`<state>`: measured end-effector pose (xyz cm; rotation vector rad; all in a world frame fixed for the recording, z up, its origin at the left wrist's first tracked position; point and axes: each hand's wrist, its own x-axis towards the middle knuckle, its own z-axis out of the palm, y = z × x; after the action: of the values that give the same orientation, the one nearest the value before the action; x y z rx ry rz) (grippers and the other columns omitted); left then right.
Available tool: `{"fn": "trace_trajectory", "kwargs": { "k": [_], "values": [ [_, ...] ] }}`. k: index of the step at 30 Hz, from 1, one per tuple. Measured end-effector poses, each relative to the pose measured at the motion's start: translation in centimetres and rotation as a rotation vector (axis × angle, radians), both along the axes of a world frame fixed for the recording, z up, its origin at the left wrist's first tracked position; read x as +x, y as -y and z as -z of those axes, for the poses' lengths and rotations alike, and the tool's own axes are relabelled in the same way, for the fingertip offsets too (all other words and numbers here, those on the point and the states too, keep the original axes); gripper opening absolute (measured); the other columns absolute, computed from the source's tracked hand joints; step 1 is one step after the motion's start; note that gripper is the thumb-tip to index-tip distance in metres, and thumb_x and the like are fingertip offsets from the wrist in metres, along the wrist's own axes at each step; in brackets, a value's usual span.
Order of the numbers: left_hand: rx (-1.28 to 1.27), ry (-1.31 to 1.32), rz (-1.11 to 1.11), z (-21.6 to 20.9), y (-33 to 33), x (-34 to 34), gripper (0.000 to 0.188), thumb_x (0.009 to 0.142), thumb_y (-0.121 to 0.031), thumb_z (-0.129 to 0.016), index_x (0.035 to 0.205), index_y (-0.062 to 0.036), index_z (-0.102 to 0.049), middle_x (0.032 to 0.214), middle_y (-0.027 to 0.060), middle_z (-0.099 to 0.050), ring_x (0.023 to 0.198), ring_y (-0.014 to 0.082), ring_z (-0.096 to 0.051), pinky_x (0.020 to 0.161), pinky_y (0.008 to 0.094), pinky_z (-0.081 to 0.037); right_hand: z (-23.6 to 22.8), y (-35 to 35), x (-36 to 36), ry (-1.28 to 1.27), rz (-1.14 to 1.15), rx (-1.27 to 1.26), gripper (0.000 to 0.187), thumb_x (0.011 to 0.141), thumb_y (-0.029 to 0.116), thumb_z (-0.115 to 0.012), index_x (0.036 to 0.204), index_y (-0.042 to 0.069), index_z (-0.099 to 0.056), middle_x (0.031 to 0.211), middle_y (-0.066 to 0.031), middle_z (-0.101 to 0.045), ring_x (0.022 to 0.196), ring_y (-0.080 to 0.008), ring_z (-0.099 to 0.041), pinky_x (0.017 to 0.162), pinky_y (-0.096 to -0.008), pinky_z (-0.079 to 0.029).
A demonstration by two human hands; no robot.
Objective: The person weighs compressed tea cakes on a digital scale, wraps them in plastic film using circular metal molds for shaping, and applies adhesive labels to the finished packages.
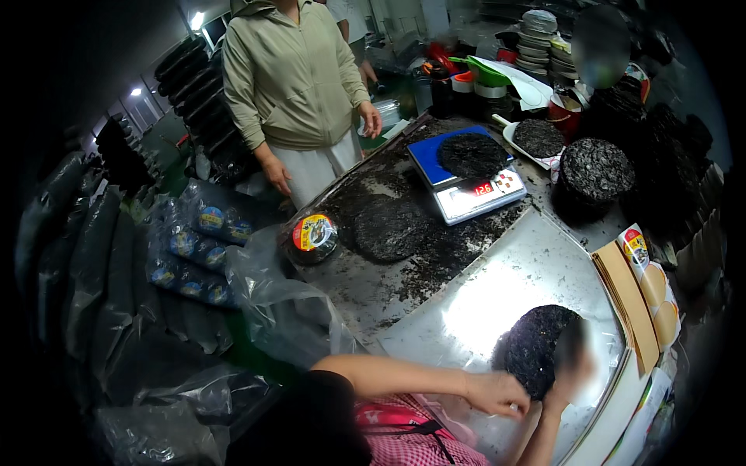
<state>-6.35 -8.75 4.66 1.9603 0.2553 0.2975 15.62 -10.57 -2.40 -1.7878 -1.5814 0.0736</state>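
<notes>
Upright above the metal work surface (pixel 443 318) stands a round, flat black cake (pixel 540 349) that looks like dried seaweed. My right hand (pixel 573 377) grips its right edge, partly blurred. Just below the cake, my left hand (pixel 500 394) hovers with loosely bent fingers and a small gap between them; nothing shows in it. Further off, a white scale with a blue plate (pixel 425 161) carries another black cake (pixel 472 154), its red display lit. A similar cake (pixel 388 227) lies flat on the table, beside a wrapped package with a yellow and red label (pixel 314 233).
Thick black cakes are stacked (pixel 597 175) at the right, near a white tray (pixel 509 132) bearing one cake. Cardboard sheets (pixel 628 295) and labels line the right edge. Clear plastic bags (pixel 287 295) hang at the left. A person in a light green jacket (pixel 299 78) stands across the table.
</notes>
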Motion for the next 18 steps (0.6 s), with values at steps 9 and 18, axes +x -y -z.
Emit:
{"fn": "trace_trajectory", "kwargs": {
  "k": [9, 18],
  "values": [
    [0.586, -0.392, -0.477, 2.3, -6.8, -0.8, 0.087, 0.074, -0.049, -0.072, 0.136, 0.0033, -0.041, 0.150, 0.0326, -0.021, 0.125, 0.0460, -0.042, 0.104, 0.0540, -0.032, -4.6, -1.0, -3.4, 0.156, 0.112, -0.154, 0.049, 0.077, 0.003, -0.049, 0.125, 0.004, -0.056, 0.135, -0.0122, -0.053, 0.129, -0.0352, -0.042, 0.112, -0.0459, -0.020],
    [0.875, -0.750, -0.031, -4.8, -7.7, 6.1, 0.060, 0.072, -0.046, -0.074, 0.104, 0.0043, -0.070, 0.150, 0.0246, -0.030, 0.124, 0.0305, -0.045, 0.095, 0.0319, -0.048, -10.9, -2.3, 1.8, 0.204, -0.261, -0.729, 0.067, 0.067, 0.001, -0.066, 0.131, -0.004, -0.047, 0.139, -0.0189, -0.048, 0.126, -0.0328, -0.046, 0.099, -0.0389, -0.047]
  ]
}}
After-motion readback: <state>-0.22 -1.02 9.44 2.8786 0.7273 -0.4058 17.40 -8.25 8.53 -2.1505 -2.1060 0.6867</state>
